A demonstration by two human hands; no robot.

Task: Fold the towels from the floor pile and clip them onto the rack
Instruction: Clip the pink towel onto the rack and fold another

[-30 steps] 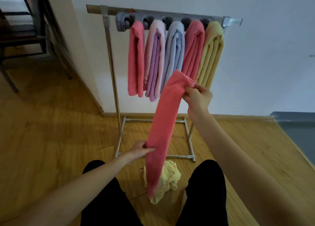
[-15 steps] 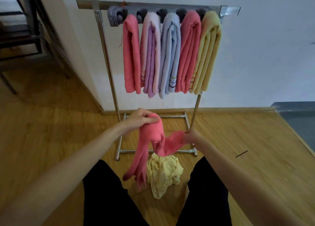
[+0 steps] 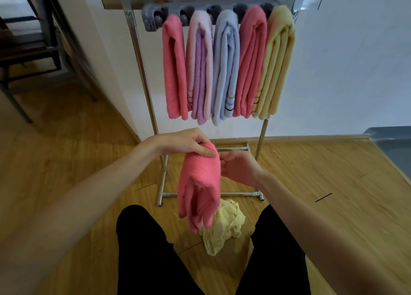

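Note:
A pink towel (image 3: 201, 188) hangs folded in front of me, below the rack. My left hand (image 3: 189, 142) pinches its top fold from above. My right hand (image 3: 239, 166) is pressed against the towel's right side, fingers curled behind it. A crumpled yellow towel (image 3: 224, 225) lies on the floor between my legs. The metal rack (image 3: 142, 56) stands against the wall with a grey clip bar (image 3: 153, 19). Several folded towels hang from it: pink (image 3: 174, 67), lilac (image 3: 200, 70), light blue (image 3: 225, 67), pink (image 3: 251, 61) and yellow (image 3: 278, 61).
My legs in black trousers (image 3: 142, 250) frame the floor pile. A dark chair (image 3: 29, 50) stands at the left beyond a wall corner. A grey step (image 3: 393, 143) sits at the right. The rack's base bar (image 3: 211, 194) crosses the wooden floor.
The towel was stretched long between my raised right hand and lower left hand. It has been doubled over, and both hands have come together at its top fold.

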